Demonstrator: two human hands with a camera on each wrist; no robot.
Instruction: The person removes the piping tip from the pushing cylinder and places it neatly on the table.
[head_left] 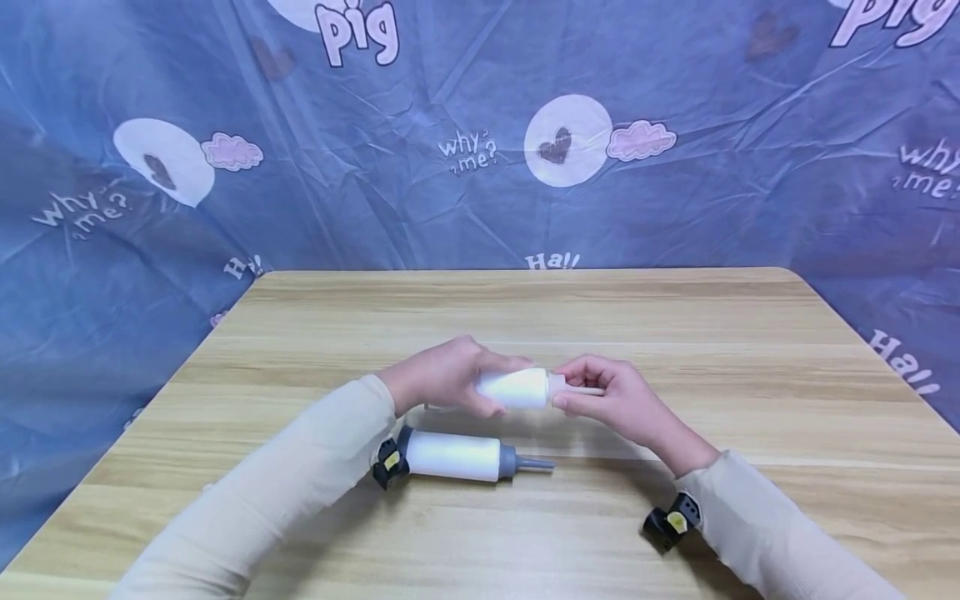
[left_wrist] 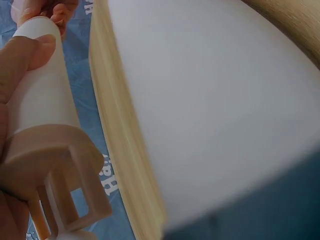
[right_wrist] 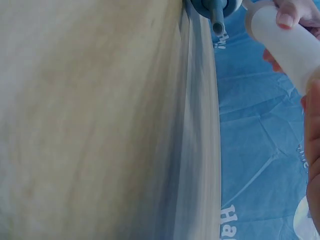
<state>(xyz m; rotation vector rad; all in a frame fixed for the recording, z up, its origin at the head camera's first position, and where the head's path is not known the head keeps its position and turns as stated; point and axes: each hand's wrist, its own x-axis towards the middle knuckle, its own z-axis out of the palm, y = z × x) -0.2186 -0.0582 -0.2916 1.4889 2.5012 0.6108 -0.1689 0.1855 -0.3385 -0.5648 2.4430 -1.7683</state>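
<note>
In the head view my left hand [head_left: 453,375] grips a white cylindrical dispenser [head_left: 517,388] round its barrel, with the thumb along the near side. My right hand [head_left: 611,400] pinches the pale cap at its right end, where a thin nozzle [head_left: 588,391] sticks out past the fingers. The left wrist view shows the dispenser's other end, a beige collar [left_wrist: 50,142] with an open frame-like handle [left_wrist: 92,185]. A second white dispenser [head_left: 453,456] with grey ends lies nearer me on the table, its narrow grey nozzle [head_left: 534,463] pointing right.
The wooden table [head_left: 675,317] stretches beyond both hands to its far edge. Behind it hangs a blue printed cloth [head_left: 375,167]. Dark wrist cameras [head_left: 672,522] sit on both sleeves, the left one beside the lying dispenser's left end.
</note>
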